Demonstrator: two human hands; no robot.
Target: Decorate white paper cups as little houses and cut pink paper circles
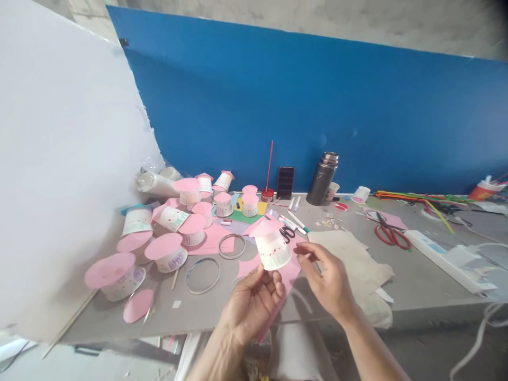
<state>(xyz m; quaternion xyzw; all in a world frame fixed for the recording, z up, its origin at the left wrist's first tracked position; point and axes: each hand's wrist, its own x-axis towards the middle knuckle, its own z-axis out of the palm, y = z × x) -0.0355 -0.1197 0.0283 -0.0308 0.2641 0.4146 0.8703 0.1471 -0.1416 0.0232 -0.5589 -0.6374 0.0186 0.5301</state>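
A white paper cup with a pink paper cone roof hangs over the middle of the table, tilted slightly. Small red marks run around its side, with faint green strokes near the rim. My left hand is closed on the cup's lower rim from below, palm up. Just right of the cup is my right hand, its fingers loosely bent and apart with nothing visible in them. Under and behind the cup lie pink paper and black-handled scissors.
Several cups with pink paper tops crowd the left. Two tape rings lie near them. Behind stand a phone and a dark flask. To the right are a beige cloth, red-handled scissors and a power strip.
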